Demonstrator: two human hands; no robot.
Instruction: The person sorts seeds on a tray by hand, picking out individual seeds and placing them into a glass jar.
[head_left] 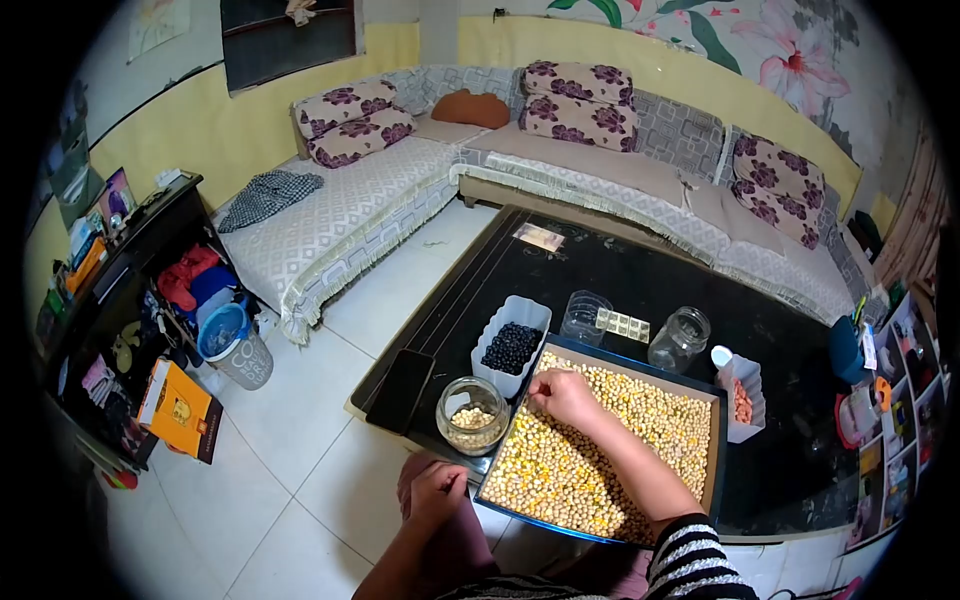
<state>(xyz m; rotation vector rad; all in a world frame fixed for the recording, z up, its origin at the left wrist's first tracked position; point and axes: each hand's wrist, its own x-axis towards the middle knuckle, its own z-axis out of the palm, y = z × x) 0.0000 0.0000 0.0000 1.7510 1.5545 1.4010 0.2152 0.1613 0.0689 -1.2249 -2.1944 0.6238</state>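
Note:
My right hand (562, 396) is over the upper left part of a shallow blue-edged tray (719, 440), its fingers closed; what they hold, if anything, is too small to name. Pale round beans (640, 470) mixed with yellow kernels fill the tray. My left hand (437, 491) rests on my left knee with its fingers curled; I cannot make out anything in it. Beside the tray's left edge stands a glass jar (472, 418) partly filled with pale beans. Just behind this jar, a translucent container (512, 346) holds dark beans.
On the black table (600, 257) are a phone (401, 391), an empty jar (680, 340), a clear plastic container (586, 318), a white lid (721, 356) and a container of reddish pieces (743, 402). A shelf unit (897, 410) stands right, a sofa (590, 180) behind, a bin (238, 350) left.

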